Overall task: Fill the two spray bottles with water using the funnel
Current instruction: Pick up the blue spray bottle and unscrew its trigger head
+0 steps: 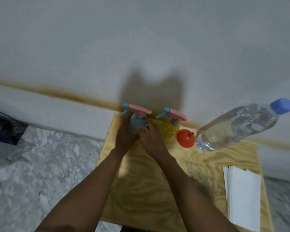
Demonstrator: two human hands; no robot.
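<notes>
**Both hands on one spray bottle at the back of the board**

The left hand point(124, 138) wraps around the body of the first spray bottle point(136, 123), fingers curled round it from the left side, so the body is mostly hidden. The right hand point(151, 139) comes in from the other side, its fingers held close together and curled against the blue collar below the pink and blue trigger head. How tightly they grip cannot be told. This bottle stands upright near the far left corner of the wooden board point(149, 190), close to the wall point(141, 39).

The second spray bottle point(170, 129), yellow with the same pink and blue head still on, stands just beside the right hand. The orange funnel point(185, 138) lies on the board just beside that bottle on its right, with its spout pointing towards the wall. Next to the funnel stands the big clear water bottle point(238, 126), with water inside and its blue cap point(282, 106) on.

White paper sheets point(243, 196) lie along the right edge of the board. A brown stain runs along the wall, and a marbled floor point(40, 164) shows on the left
</notes>
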